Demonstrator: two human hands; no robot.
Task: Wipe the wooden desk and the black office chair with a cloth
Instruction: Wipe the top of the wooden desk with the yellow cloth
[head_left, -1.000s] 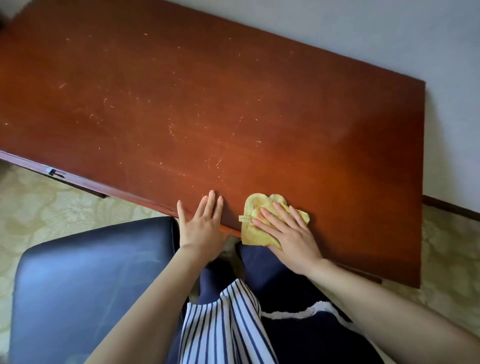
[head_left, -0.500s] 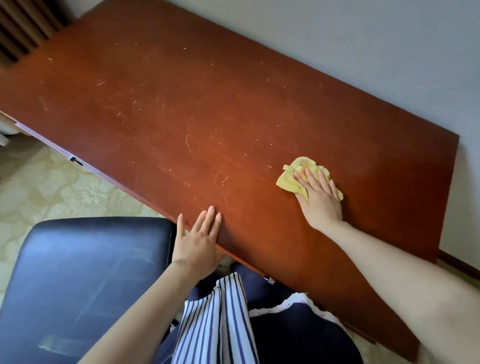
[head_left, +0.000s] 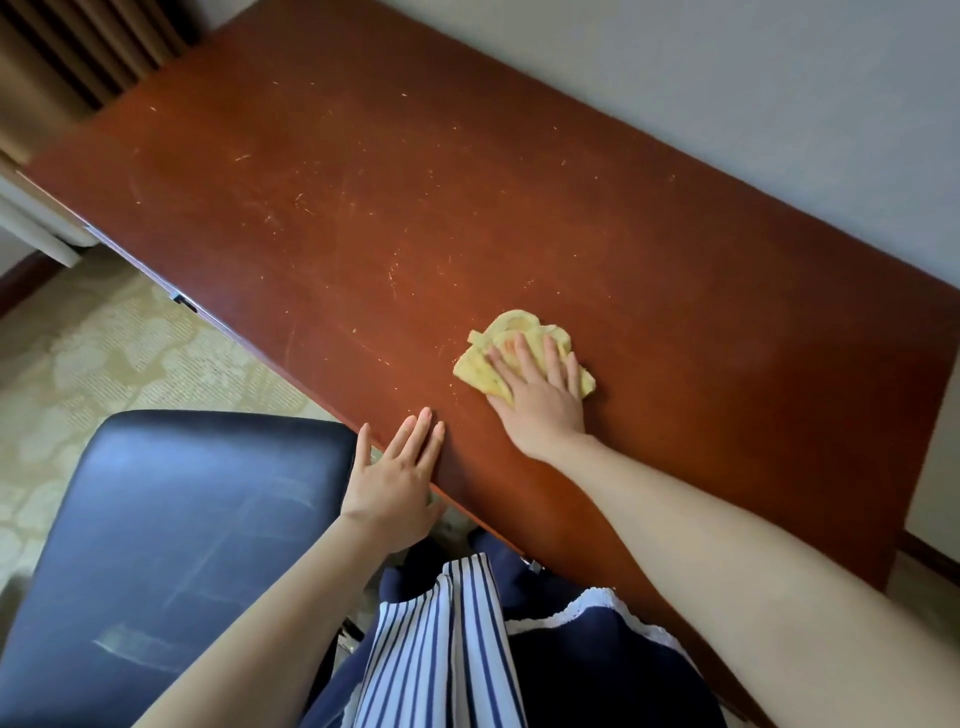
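A reddish-brown wooden desk (head_left: 467, 197) fills the middle of the head view, its top speckled with pale scratches and dust. A crumpled yellow cloth (head_left: 511, 338) lies on it near the front edge. My right hand (head_left: 540, 400) presses flat on the cloth with straight, spread fingers. My left hand (head_left: 395, 478) rests on the desk's front edge, fingers straight. The black office chair's seat (head_left: 171, 545) sits at the lower left, just left of my left hand, with faint pale smears on it.
A grey wall (head_left: 727, 78) runs along the desk's far side. Brown curtains (head_left: 67, 57) hang at the top left. Patterned beige carpet (head_left: 104, 353) covers the floor left of the chair. My striped and navy clothing (head_left: 441, 649) is below the desk edge.
My right hand slid the cloth from the desk's front edge farther onto the top, then a little leftward. My left hand stayed on the edge. The view shifted left, showing curtains.
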